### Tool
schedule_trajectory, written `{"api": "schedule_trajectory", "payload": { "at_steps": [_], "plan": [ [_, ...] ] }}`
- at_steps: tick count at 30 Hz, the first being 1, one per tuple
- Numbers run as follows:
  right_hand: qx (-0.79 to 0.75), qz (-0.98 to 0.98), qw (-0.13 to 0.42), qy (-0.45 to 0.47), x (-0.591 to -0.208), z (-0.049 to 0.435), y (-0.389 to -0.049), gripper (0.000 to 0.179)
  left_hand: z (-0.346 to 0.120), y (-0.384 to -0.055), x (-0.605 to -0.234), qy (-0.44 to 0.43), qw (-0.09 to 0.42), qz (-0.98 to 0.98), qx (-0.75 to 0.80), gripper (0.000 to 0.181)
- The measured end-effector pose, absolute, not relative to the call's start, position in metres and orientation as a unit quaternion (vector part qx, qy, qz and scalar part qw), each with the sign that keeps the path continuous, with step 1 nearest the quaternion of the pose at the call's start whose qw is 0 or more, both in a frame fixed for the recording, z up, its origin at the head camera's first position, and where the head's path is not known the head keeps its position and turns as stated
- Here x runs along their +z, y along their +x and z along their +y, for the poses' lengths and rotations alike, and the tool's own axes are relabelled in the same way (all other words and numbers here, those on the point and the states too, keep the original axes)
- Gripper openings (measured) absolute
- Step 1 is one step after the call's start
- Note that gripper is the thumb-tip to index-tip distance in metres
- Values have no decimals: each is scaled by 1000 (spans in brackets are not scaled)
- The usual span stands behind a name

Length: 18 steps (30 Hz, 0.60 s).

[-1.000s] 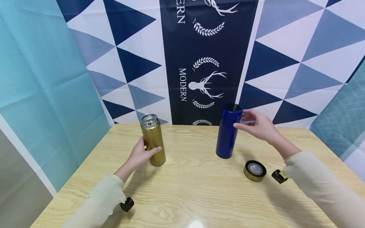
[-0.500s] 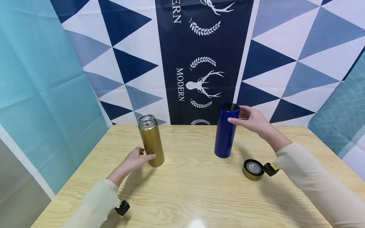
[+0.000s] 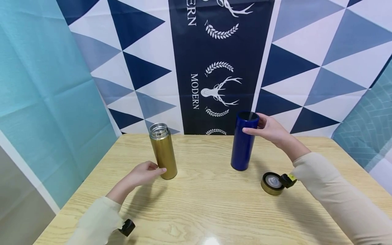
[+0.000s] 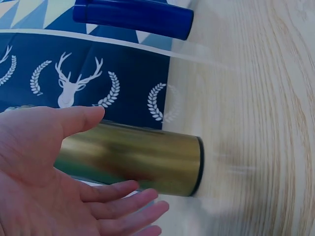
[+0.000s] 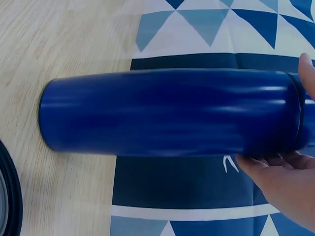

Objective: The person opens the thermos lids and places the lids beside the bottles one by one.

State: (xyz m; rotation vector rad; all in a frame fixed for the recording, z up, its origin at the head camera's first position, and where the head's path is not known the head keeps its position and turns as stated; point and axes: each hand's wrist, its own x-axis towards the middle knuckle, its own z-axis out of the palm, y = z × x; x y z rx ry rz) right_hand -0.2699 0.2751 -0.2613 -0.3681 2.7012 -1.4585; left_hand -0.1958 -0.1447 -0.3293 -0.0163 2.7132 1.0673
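A gold thermos flask (image 3: pixel 164 153) stands upright at the left of the table, its steel mouth uncovered. Beside its lower part is my left hand (image 3: pixel 144 173), thumb and fingers spread apart; in the left wrist view the hand (image 4: pixel 54 172) has loose, nearly straight fingers around the flask's side. Further right stands a blue thermos flask (image 3: pixel 243 146). My right hand (image 3: pixel 269 129) holds it near the top, thumb in front and fingers behind. In the right wrist view this hand (image 5: pixel 285 182) reaches round the upper end, past a dark seam.
A gold lid (image 3: pixel 271 185) lies inside-up on the wooden table (image 3: pixel 199 200), right of the blue flask and partly behind the right wrist camera (image 3: pixel 288 180). A patterned cloth (image 3: pixel 147 68) hangs behind the table, and a turquoise cloth (image 3: pixel 39 85) at the left.
My left hand has let go of the gold flask and drawn slightly back and down to the left. The right hand has shifted a little left on the blue flask, its thumb further across.
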Motion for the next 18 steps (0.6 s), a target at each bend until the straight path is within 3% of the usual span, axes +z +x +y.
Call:
{"api": "schedule_trajectory", "payload": {
  "at_steps": [9,18],
  "plan": [
    [-471,876,4,-106,-259,272,-269,68,-138,-190,-322,31,128,916,378,52],
    [-477,872,-4,-109,-257,261,-261,66,-114,-187,-339,64,123,869,475,44]
  ]
}}
